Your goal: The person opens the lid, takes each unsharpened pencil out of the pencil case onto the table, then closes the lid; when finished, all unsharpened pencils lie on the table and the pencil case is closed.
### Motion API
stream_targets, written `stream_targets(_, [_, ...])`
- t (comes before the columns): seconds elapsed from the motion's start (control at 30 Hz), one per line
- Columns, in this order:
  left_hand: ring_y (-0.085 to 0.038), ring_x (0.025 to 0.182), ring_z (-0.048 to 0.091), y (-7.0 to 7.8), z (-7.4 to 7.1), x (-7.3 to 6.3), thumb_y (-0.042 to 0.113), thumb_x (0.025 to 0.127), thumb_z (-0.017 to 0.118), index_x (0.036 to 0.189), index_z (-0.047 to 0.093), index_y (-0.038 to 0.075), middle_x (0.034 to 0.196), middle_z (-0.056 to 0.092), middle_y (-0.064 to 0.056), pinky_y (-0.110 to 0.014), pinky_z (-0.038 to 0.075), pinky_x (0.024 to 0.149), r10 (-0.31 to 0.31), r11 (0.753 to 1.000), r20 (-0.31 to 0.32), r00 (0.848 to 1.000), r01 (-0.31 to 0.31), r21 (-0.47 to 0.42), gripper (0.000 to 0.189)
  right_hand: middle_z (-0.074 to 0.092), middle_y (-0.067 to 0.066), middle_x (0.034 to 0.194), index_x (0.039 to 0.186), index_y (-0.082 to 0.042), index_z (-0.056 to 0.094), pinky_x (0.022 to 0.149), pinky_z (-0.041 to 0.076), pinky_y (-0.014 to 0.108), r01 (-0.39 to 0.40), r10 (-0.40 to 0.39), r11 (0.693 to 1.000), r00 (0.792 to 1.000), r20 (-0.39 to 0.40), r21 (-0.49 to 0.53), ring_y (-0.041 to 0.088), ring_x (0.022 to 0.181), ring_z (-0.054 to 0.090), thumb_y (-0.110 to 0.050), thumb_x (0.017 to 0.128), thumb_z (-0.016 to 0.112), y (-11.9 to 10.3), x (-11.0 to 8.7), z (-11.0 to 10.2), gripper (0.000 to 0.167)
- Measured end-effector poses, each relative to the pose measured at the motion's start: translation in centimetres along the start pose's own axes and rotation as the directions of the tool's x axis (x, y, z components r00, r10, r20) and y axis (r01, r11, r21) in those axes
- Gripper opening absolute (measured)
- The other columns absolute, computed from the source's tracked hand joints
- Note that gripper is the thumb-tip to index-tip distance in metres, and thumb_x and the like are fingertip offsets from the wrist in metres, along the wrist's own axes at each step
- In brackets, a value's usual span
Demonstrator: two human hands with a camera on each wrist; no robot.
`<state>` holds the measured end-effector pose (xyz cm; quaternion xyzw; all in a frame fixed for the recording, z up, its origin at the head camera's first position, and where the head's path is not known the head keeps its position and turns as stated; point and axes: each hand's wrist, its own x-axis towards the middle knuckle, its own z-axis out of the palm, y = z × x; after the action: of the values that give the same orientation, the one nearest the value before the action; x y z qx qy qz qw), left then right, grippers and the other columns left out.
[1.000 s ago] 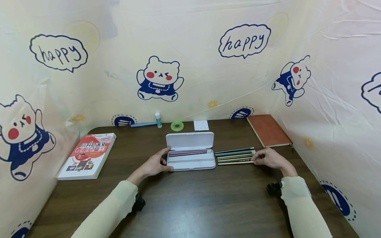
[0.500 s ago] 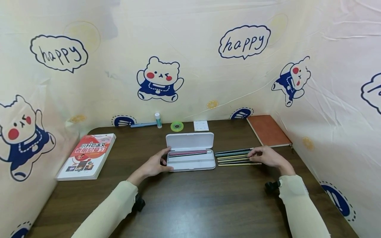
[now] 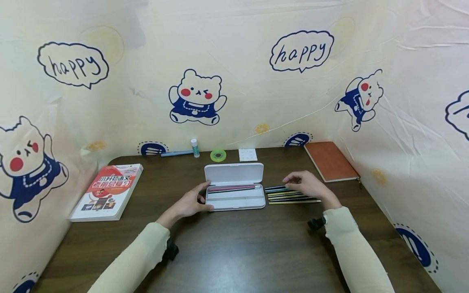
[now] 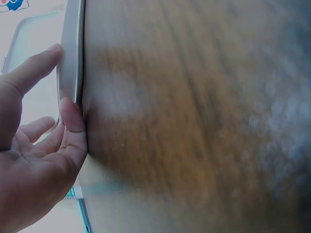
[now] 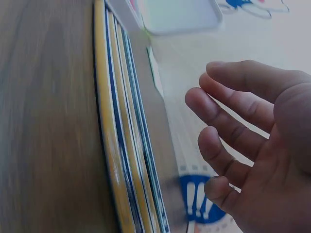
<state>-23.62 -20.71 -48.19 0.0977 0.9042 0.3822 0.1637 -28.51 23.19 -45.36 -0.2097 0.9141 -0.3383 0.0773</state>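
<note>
A white pencil case (image 3: 225,203) lies with its lid raised at mid-table in the head view, a few pencils (image 3: 232,188) in its far compartment. My left hand (image 3: 189,202) holds the case's left end, thumb at the near edge; in the left wrist view the fingers (image 4: 73,116) touch the case's side (image 4: 71,58). Right of the case, several more pencils (image 3: 291,198) lie side by side, yellow, dark and teal. Over their far right part hovers my right hand (image 3: 307,185). The right wrist view shows its loosely bent fingers (image 5: 228,124) holding nothing, apart from the pencils (image 5: 114,97).
A red-and-white book (image 3: 108,191) lies at the left, a brown notebook (image 3: 329,160) at the back right. Along the back edge are a blue pen (image 3: 177,153), a glue stick (image 3: 195,148), green tape (image 3: 218,155) and a white paper pad (image 3: 247,154).
My right hand has moved left and away from me over the pencils, off their right ends. The nearest pencil shifted slightly right earlier. My left hand stays on the pencil case.
</note>
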Motion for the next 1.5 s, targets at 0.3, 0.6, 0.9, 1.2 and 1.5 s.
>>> stream_targets(0.3, [-0.018,0.094,0.054,0.0,0.0,0.1,0.031,0.085,0.081,0.158,0.027,0.019,0.142,0.046,-0.014,-0.032,0.043,0.080,0.010,1.000,-0.008,1.000,-0.010,0.000,0.092,0.074,0.000,0.100,0.111,-0.008,0.074,0.079,0.048,0.032,0.080,-0.080,0.997,0.996,0.035,-0.003,0.015,0.086,0.059,-0.019,0.093,0.069,-3.2,2.2,2.5,0.021])
stream_targets(0.6, [-0.018,0.093,0.054,-0.1,0.0,0.1,0.031,0.084,0.081,0.158,0.027,0.019,0.141,0.047,-0.013,-0.032,0.043,0.079,0.020,1.000,-0.009,1.000,-0.020,-0.008,0.093,0.073,0.001,0.100,0.109,-0.011,0.075,0.067,0.044,0.028,0.097,-0.097,0.995,0.993,0.063,-0.003,0.013,0.077,0.054,-0.015,0.091,0.071,-4.6,4.0,5.0,0.019])
stream_targets(0.9, [-0.018,0.094,0.054,-0.1,0.0,0.1,0.032,0.084,0.081,0.158,0.027,0.020,0.139,0.048,-0.013,-0.032,0.043,0.079,0.006,1.000,-0.006,1.000,-0.006,-0.010,0.093,0.072,0.002,0.098,0.111,-0.012,0.075,0.064,0.042,0.027,0.107,-0.101,0.993,0.989,0.108,-0.047,0.012,0.069,0.049,-0.016,0.091,0.072,-5.3,4.6,6.3,0.020])
stream_targets(1.2, [-0.017,0.093,0.055,-0.1,0.0,0.0,0.029,0.085,0.081,0.158,0.027,0.017,0.143,0.046,-0.014,-0.031,0.044,0.079,0.023,1.000,-0.008,1.000,-0.023,0.001,0.092,0.074,-0.002,0.104,0.108,-0.015,0.076,0.082,0.050,0.034,0.110,-0.091,0.988,0.981,0.169,-0.107,0.013,0.088,0.060,-0.016,0.091,0.072,-5.4,4.8,7.1,0.018])
stream_targets(1.5, [-0.016,0.091,0.056,-0.2,0.1,0.2,0.030,0.084,0.081,0.158,0.027,0.015,0.142,0.048,-0.016,-0.030,0.044,0.079,0.041,0.999,-0.016,0.999,-0.041,0.022,0.092,0.071,-0.007,0.090,0.099,-0.019,0.077,0.076,0.048,0.029,0.134,-0.107,0.983,0.974,0.201,-0.127,0.009,0.080,0.057,-0.014,0.091,0.071,-5.6,4.9,7.7,0.011])
